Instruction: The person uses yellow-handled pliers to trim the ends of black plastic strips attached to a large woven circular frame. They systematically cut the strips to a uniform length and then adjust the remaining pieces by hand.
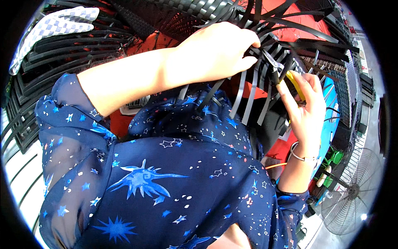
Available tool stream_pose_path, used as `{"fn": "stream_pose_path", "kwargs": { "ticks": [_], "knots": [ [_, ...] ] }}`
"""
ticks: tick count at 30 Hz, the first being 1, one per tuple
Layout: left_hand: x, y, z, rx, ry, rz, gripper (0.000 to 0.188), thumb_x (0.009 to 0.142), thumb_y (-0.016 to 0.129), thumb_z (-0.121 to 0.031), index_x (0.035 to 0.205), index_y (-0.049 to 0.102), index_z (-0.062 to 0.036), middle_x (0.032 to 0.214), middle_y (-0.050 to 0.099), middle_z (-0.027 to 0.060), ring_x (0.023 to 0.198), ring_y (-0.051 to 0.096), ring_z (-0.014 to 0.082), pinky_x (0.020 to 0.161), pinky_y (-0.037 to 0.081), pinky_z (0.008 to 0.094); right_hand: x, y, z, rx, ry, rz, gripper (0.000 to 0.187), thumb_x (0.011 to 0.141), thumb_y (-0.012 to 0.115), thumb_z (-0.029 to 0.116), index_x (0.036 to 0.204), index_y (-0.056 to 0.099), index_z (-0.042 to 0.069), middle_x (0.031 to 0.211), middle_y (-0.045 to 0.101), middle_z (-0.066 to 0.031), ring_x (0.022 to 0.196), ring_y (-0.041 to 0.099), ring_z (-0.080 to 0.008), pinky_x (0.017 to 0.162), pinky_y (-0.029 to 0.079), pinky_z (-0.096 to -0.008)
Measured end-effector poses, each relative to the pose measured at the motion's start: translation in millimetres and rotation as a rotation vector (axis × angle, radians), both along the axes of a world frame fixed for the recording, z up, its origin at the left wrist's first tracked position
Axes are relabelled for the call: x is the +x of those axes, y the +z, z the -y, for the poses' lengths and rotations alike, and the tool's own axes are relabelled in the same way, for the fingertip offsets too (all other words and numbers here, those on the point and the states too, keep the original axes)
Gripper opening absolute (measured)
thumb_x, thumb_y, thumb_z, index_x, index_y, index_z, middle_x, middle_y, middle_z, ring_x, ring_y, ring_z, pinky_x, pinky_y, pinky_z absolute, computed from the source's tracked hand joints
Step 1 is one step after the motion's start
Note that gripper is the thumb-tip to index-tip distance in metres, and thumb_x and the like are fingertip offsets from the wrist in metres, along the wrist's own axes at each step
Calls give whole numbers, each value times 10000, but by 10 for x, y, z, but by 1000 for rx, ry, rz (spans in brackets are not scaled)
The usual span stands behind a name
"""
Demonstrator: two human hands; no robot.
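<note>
My left hand (219, 52) reaches across from the left, its thumb and fingers closing around a black flat strip (256, 50) at the edge of a woven black piece (186, 9). In my right hand (309, 101) is a pair of pliers (297, 86) with yellow handles. Their metal jaws point up and left, close to my left fingertips, among the strips. Whether the jaws touch a strip I cannot tell. Loose strip ends (249, 97) hang below both hands toward my lap, some shining pale grey in the light.
A checkered glove (58, 31) lies over a stack of black strips (78, 52) at the far left. Red material (280, 18) shows behind the weave. To the right are a bright blue object (328, 103), small green items (336, 157) and a large caged fan (352, 191).
</note>
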State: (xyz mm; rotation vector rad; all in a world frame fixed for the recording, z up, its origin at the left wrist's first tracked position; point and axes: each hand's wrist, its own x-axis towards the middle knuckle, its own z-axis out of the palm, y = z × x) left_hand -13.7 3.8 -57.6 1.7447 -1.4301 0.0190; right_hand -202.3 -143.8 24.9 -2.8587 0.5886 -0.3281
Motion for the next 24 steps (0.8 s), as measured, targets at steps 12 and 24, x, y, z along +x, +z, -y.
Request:
{"fn": "stream_pose_path", "kwargs": {
  "ticks": [12, 24],
  "knots": [
    [-120, -118, -144, 86, 15, 62, 329, 935, 663, -247, 1216, 619, -82, 754, 646, 78, 670, 656, 260, 628, 541, 374, 17, -117, 150, -266, 132, 32, 560, 774, 815, 430, 1151, 697, 34, 1074, 641, -117, 885, 672, -298, 760, 536, -362],
    [-89, -119, -155, 69, 20, 76, 350, 919, 690, -228, 1234, 624, -89, 742, 651, 89, 631, 654, 262, 615, 541, 366, -4, -270, 212, -236, 195, 53, 634, 734, 832, 426, 1194, 635, 38, 1078, 603, -119, 885, 663, -320, 752, 547, -390]
  ]
}}
